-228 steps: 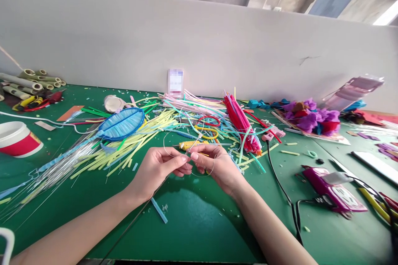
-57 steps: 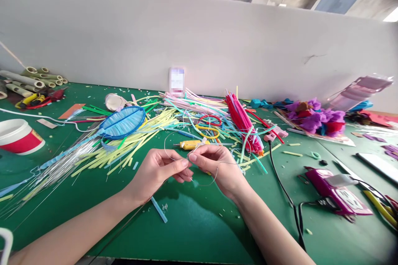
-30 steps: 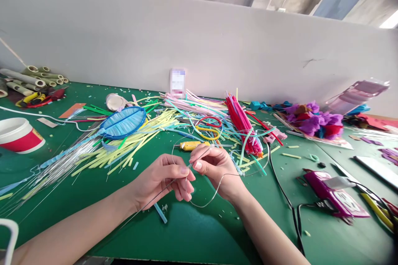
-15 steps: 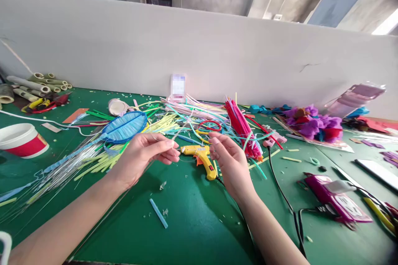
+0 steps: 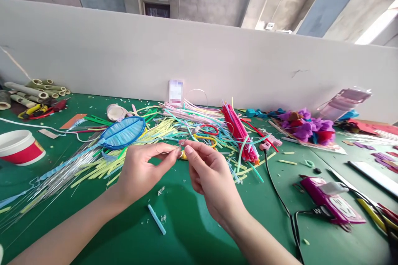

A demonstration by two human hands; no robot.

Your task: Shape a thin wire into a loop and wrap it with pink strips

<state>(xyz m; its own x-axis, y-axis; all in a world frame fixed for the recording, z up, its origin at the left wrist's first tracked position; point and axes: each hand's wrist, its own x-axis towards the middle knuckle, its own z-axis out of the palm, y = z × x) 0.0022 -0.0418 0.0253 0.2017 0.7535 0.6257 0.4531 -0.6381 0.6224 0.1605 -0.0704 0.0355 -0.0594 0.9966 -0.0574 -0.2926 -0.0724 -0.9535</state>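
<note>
My left hand [image 5: 146, 169] is closed in a pinch on a thin wire [image 5: 159, 150], part of which curves above the fingers. Touching or almost touching it, my right hand [image 5: 211, 172] pinches at the wire's end, where something small and whitish shows between the fingertips. Both hands are raised over the green table. Behind them, only a yellow bit of the glue gun [image 5: 183, 155] peeks out; the rest is hidden. Below lies a short light-blue stick [image 5: 156, 219]. A blue oval fan-like piece [image 5: 123, 132] rests left of the hands.
Pipe cleaners, including a yellow bunch [image 5: 161, 130] and a red bundle [image 5: 238, 130], spread behind my hands. At left stand a paper cup [image 5: 21, 149], metal wires [image 5: 66, 174] and bamboo tubes [image 5: 40, 89]. A magenta power strip [image 5: 332, 203] and black cable [image 5: 280, 194] are at right.
My right hand has moved left and closed, so both hands' fingertips now meet. The glue gun, visible between the hands before, is now almost hidden. The view has tilted slightly upward.
</note>
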